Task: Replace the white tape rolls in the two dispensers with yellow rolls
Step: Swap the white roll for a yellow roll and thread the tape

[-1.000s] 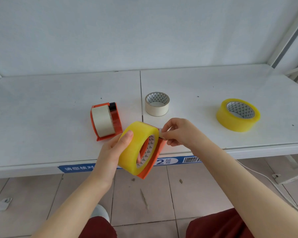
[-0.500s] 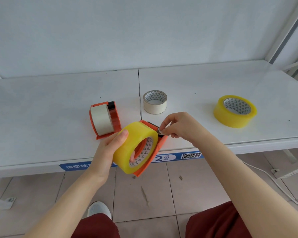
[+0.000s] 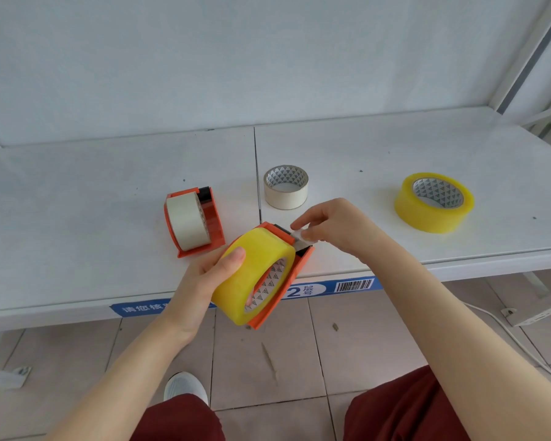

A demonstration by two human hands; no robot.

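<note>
My left hand (image 3: 204,278) grips a yellow tape roll (image 3: 252,268) seated in an orange dispenser (image 3: 296,265), held above the table's front edge. My right hand (image 3: 334,227) pinches the loose tape end (image 3: 303,234) at the dispenser's cutter. A second orange dispenser (image 3: 215,218) with a white roll (image 3: 185,221) in it stands on the table to the left. A loose white roll (image 3: 286,187) lies flat behind the hands. Another yellow roll (image 3: 433,202) lies flat at the right.
The white table (image 3: 77,218) has a centre seam and a blue label strip (image 3: 347,286) on its front edge. A white wall stands behind. Below are floor tiles, a white cable (image 3: 503,329), my shoe and red-clothed knees.
Both hands and the held dispenser have shifted slightly up and away over the table edge. My right fingers now pinch the tape end at the cutter more visibly.
</note>
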